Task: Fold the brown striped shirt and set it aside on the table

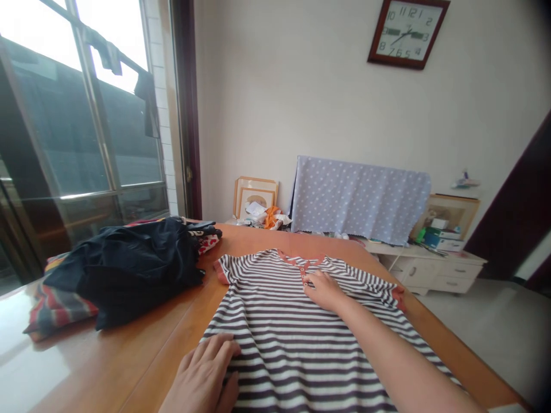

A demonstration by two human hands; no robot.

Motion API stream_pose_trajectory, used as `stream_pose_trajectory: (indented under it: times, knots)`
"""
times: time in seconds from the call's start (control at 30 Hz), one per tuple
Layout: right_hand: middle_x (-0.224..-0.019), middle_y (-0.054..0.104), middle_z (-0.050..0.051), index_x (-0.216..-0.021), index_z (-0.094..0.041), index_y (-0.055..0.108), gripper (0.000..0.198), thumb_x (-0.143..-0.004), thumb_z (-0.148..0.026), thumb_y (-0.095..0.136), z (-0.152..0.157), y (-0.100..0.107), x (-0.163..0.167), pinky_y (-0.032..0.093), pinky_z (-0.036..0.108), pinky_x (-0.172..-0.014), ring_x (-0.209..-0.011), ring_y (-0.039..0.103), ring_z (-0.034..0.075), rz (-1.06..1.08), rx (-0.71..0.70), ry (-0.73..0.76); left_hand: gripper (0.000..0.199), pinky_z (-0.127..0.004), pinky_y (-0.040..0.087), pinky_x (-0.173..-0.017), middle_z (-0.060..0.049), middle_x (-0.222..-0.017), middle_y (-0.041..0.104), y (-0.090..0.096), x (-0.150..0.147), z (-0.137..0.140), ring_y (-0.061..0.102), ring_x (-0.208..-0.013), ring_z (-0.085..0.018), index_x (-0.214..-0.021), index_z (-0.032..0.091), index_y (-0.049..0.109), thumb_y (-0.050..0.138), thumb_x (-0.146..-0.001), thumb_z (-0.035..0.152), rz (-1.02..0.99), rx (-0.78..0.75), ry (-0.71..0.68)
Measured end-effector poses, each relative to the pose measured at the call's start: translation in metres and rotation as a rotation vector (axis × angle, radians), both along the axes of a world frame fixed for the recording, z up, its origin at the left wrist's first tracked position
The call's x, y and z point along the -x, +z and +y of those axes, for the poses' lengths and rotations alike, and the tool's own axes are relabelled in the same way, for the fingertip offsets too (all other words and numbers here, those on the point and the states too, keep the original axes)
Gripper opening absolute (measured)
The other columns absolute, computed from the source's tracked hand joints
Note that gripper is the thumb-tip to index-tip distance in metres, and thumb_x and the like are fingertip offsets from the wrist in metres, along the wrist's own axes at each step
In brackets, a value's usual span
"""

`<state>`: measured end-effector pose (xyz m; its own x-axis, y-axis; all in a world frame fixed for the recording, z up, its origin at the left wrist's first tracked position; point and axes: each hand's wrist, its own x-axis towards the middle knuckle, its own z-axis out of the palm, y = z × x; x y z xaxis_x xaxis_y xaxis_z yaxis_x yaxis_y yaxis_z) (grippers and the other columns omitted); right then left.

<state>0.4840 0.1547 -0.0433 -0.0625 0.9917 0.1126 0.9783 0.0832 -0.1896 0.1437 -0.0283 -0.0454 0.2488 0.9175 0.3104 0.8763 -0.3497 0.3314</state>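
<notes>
The striped shirt (pixel 288 338) is lying face up and spread out on the wooden table (pixel 142 373) in front of you, its neckline pointing away from you and its two short sleeves reaching out to either side. Rust-coloured trim is edging the neckline and sleeve ends, and a buttoned placket (pixel 305 275) is running down from the collar. Your right hand (pixel 323 289) is resting at that placket with its fingers bent; you are covering the cloth there, so I cannot tell whether you are pinching it. Your left hand (pixel 209 367) is lying open, palm down, across the shirt's left edge, its fingers loosely curved and resting on the stripes.

To the left of the shirt, a dark navy garment (pixel 138 269) is sitting bunched on the table, covering a red-and-grey striped cloth (pixel 64 314). Beyond the shirt's collar, a polka-dot cloth (pixel 359 198) is hanging over something against the wall, and to the right of the shirt, past the table, a pale cabinet (pixel 451 272) is standing. High above the shirt, a square clock (pixel 408 34) is hanging on the wall.
</notes>
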Motion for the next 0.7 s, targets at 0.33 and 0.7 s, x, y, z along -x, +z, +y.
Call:
stream_pose_trajectory:
  times: [0.33,0.7]
  knots:
    - [-0.124,0.060,0.009,-0.115,-0.028,0.068,0.031,-0.091,-0.038,0.051,0.007,0.014,0.028,0.034,0.041,-0.099,-0.119,0.051,0.029,-0.032,-0.033,-0.002,0.030,-0.046,0.047,-0.105,-0.004,-0.134,0.064,0.004,0.007,0.003,0.057,-0.127,-0.027,-0.117,0.033,0.067,0.054,-0.090,0.030,0.029,0.064,-0.055]
    - [-0.134,0.055,0.013,-0.129,-0.028,0.063,0.041,-0.092,-0.040,0.050,0.006,0.007,0.069,0.032,0.049,-0.102,-0.127,0.044,0.034,-0.034,-0.018,0.048,0.029,-0.044,0.045,-0.105,-0.005,-0.132,0.063,0.020,0.000,-0.003,0.057,-0.124,-0.027,-0.113,0.030,0.066,0.051,-0.089,0.027,0.009,0.151,-0.034]
